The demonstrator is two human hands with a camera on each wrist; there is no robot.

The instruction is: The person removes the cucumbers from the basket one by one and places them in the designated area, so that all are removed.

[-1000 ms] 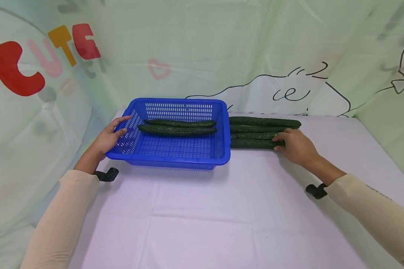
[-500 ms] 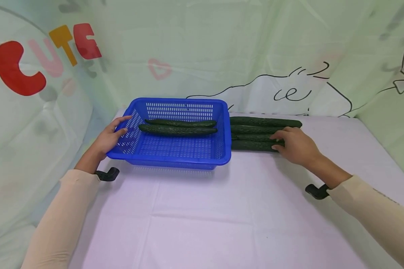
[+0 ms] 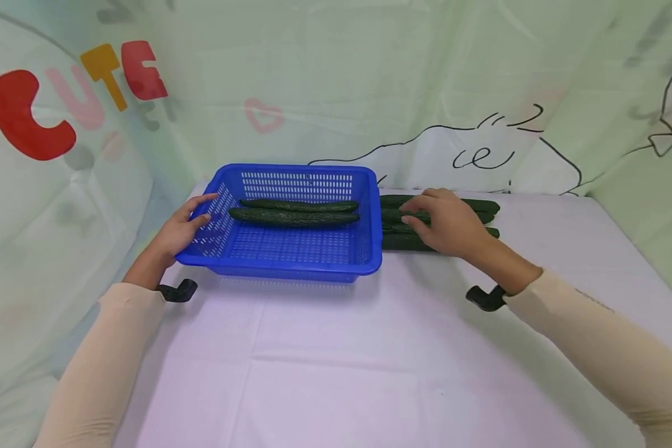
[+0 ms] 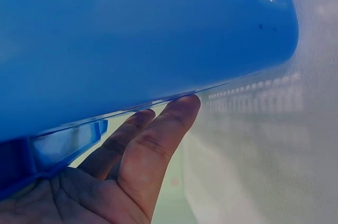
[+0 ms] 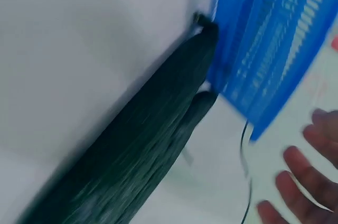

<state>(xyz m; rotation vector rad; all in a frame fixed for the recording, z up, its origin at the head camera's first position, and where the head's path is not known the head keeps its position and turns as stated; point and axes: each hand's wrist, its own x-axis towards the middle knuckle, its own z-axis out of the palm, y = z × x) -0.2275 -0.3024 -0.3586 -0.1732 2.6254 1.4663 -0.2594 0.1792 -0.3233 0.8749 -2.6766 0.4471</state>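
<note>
The left hand [image 3: 173,236] grips the basket [image 3: 291,269] by its left rim; a firm hold should prevent sliding. The right hand [image 3: 453,225], grasping nothing, hovers above cucumbers [image 3: 406,242] beside the basket, near the far edge of the table [image 3: 336,379]; pinch one mid-length for balance. Only the right wrist view confirms the fingers [image 5: 306,168] clear them.

Spells "CUTE" in large capitals at upper left of the pale green backdrop [image 3: 336,81], climbing rightward: red C [image 3: 11,112], pink U [image 3: 88,117], orange T [image 3: 104,66], red E [image 3: 134,68]. Farther right, shows loose black strokes [image 3: 481,157] resembling an "e" and a "2", uncertain as lettering. On the right sleeve [image 3: 599,348], bears small dark print [image 3: 593,300], too small to read.
</note>
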